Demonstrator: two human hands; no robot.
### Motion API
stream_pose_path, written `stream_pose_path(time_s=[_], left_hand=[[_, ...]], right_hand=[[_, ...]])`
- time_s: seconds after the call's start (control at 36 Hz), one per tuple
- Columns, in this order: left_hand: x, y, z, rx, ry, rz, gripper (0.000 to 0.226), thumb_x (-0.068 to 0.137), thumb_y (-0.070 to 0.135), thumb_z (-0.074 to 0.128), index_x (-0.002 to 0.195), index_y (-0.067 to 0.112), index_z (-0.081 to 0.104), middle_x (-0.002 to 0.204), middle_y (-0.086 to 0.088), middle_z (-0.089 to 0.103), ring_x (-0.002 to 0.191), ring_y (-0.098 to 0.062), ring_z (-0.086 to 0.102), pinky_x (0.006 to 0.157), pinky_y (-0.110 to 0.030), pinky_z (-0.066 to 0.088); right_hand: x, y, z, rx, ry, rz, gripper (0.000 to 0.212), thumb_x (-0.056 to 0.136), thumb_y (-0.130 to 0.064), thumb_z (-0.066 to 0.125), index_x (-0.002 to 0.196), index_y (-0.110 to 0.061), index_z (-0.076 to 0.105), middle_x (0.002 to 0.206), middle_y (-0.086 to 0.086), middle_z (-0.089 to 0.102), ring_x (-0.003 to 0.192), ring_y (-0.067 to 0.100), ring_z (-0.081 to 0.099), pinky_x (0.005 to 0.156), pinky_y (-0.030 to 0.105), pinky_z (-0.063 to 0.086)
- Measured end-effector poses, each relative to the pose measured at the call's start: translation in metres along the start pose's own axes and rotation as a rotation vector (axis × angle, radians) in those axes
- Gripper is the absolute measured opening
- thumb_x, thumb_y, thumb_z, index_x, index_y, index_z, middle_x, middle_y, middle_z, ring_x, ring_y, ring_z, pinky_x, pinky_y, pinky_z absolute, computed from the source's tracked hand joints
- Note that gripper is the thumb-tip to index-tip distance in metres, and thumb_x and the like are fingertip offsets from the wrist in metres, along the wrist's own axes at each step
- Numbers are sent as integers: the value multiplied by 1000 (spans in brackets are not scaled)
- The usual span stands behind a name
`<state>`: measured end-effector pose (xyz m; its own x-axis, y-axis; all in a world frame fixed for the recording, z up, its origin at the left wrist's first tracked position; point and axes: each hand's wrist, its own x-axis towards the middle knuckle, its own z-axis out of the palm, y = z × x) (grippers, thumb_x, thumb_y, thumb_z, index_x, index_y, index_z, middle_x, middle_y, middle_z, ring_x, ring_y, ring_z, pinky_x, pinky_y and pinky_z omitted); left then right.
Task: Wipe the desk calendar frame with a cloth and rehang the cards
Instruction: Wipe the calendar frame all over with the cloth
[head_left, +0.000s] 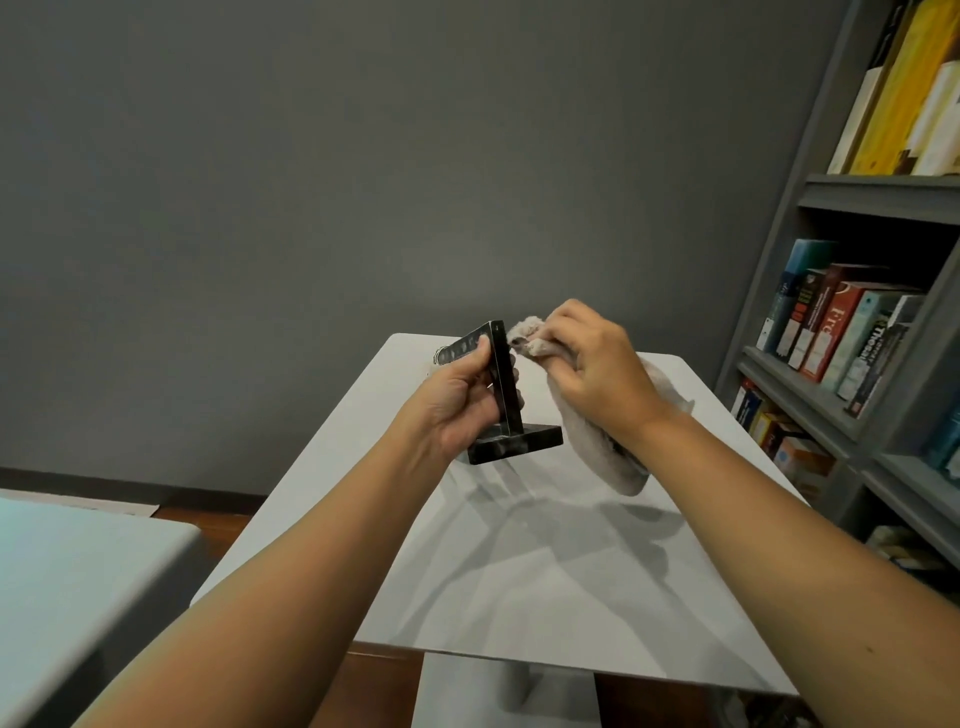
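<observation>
— Left hand (462, 400)?
— Wrapped around the upright of the black calendar frame (501, 395), thumb laid along the top bar, fingers curled behind the post. Clamped firmly, no gap showing.

— And the frame itself?
— Held up over the far half of the white desk (545, 571), toward the far left corner. Tilted, base block at the bottom and pointing right, just below the heel of the left hand. Impossible to say whether the base touches the desk or hangs just above it.

— Right hand (587, 364)?
— Bunched around a beige cloth (602, 447), fingertips pinching a wad of it against the top right corner of the frame. Rest of the cloth hanging down under the wrist, draped toward the desk's right edge.

— So cloth relative to the left grip?
— Just beside it, on the opposite side of the post; wad touching the frame at the upper end, just past the left thumb tip.

— Cards?
— Something pale and ringed (441, 356) glimpsed behind the left hand, near the far left corner of the desk; too hidden to identify.

— Around the desk?
— Grey bookshelf (852, 218) full of books beyond the right edge, grey wall behind.
</observation>
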<state>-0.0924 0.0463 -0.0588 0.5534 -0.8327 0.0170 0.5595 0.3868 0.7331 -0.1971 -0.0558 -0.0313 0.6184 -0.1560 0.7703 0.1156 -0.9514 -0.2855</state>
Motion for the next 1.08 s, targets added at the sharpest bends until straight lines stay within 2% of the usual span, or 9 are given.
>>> stream_pose_path(time_s=[0.17,0.25,0.36,0.64,0.69,0.78,0.86,0.97,1.08], left_hand=[[0,1,2,-43,-76,0,43,98,9,37,64,8,62,61,-1,57,55,-9,55,57,-22,52],[-3,0,3,-53,-79,-28,31,99,17,38,77,4,55,67,-5,59,63,-12,59,64,-23,54],[-2,0,3,15,-26,-5,31,100,23,38,82,7,58,62,-2,64,51,-11,59,58,-31,44],[-3,-2,4,-30,-17,-64,29,99,24,40,83,6,55,75,-6,56,61,-13,61,62,-27,54],[-3,-3,6,-15,-15,-60,30,100,24,38,82,7,55,73,-6,54,63,-14,57,65,-28,51],[-1,-2,7,-32,1,-34,30,100,22,39,80,7,56,67,-6,57,55,-14,60,53,-26,53],[0,1,5,3,19,-17,26,99,22,41,82,9,57,65,-3,57,51,-12,57,51,-25,46],[0,1,6,-40,14,-32,30,99,22,41,79,8,58,63,-3,60,52,-13,59,53,-28,49],[1,-2,6,-28,21,-59,31,99,24,40,79,7,57,62,-4,59,54,-12,59,53,-22,51]], right_hand=[[-16,-22,10,40,-66,-115,15,85,-5,60,98,-5,67,87,7,57,80,19,56,76,23,45],[-20,-17,12,21,-75,-96,9,84,-4,61,90,-3,66,84,8,56,76,21,56,71,26,46],[-17,-5,6,-46,-42,-20,5,83,-1,61,78,-2,60,78,7,54,71,22,53,66,35,46],[-29,-16,11,23,-128,-90,5,83,-8,62,82,-3,62,81,3,52,72,7,43,67,10,36],[-29,-13,9,15,-139,-73,5,82,-6,62,80,-3,60,80,3,51,71,6,41,65,11,35],[-28,-4,5,-38,-127,-32,5,80,-3,60,78,-2,56,78,0,48,69,8,40,62,14,34],[-29,7,-2,-111,-65,18,7,81,-2,61,76,-2,56,77,1,48,68,15,44,62,27,40],[-32,-13,0,15,-7,-32,6,83,-3,63,78,-3,60,77,-2,49,69,8,45,66,14,37],[-43,-16,12,19,-131,-63,9,83,-10,60,80,-1,60,81,6,52,70,15,49,64,25,42]])
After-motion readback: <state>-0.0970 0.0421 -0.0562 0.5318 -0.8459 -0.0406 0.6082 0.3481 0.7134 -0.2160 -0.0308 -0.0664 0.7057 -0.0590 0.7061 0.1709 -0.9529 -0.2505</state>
